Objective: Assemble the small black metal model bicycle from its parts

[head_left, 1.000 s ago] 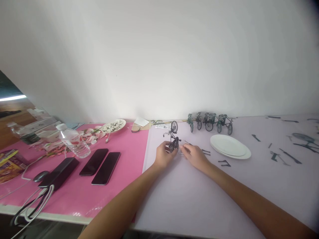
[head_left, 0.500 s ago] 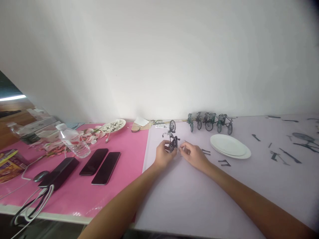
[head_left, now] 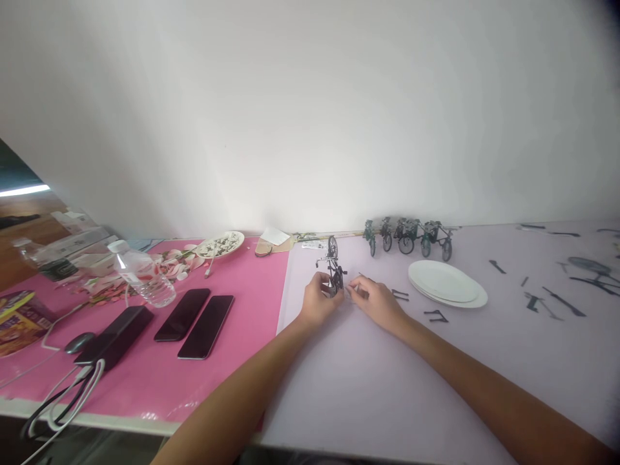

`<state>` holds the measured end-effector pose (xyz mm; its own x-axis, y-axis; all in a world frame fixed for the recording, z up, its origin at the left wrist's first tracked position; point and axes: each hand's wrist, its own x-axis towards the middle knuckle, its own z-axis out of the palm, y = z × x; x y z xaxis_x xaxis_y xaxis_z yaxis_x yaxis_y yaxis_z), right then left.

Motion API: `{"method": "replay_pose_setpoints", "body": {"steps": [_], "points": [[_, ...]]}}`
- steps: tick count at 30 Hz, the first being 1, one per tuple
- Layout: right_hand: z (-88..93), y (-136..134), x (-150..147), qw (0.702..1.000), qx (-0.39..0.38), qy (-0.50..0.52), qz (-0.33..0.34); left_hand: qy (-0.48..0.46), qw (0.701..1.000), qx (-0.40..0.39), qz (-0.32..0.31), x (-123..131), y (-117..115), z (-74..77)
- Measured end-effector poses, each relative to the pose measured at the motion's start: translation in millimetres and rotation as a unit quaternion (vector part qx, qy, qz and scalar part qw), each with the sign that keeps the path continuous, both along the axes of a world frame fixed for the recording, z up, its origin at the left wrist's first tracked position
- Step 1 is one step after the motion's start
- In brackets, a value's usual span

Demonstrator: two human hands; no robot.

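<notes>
My left hand (head_left: 318, 301) is closed around the lower end of a small black model bicycle (head_left: 333, 266), which it holds on end with one wheel at the top. The lower part of the model is hidden by the fingers. Just to the right, my right hand (head_left: 372, 298) is pinched, its fingertips close to the model; a thin piece seems to show at them, too small to name. Two small black forked parts (head_left: 437, 316) lie on the pale table right of this hand.
Several finished model bicycles (head_left: 409, 236) stand along the wall. White plates (head_left: 445, 283) sit to the right, with loose black parts (head_left: 564, 302) beyond. On the pink left side are two phones (head_left: 206, 327), a plastic bottle (head_left: 141, 274), a power bank-like black box (head_left: 115, 336) and cables.
The model bicycle has turned slightly in my left hand, its top wheel shifting a little left. Both hands stay in nearly the same place.
</notes>
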<state>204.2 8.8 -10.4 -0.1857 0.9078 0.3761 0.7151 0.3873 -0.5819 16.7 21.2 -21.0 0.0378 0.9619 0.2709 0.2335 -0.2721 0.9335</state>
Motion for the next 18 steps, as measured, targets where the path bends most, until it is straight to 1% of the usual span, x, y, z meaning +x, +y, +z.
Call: {"method": "replay_pose_setpoints", "body": {"steps": [7,14,18], "points": [[-0.9,1.5,2.2,1.000,-0.013,0.004,0.002,-0.020,1.000,0.007,-0.008,0.2,0.5,-3.0],[-1.4,1.3,2.5,1.000,-0.022,0.008,0.009,0.001,1.000,0.015,-0.004,0.6,0.3,-2.5],[-0.1,0.4,2.8,0.999,-0.027,0.012,0.014,0.006,1.000,0.019,-0.012,0.6,-0.4,-3.2]]}}
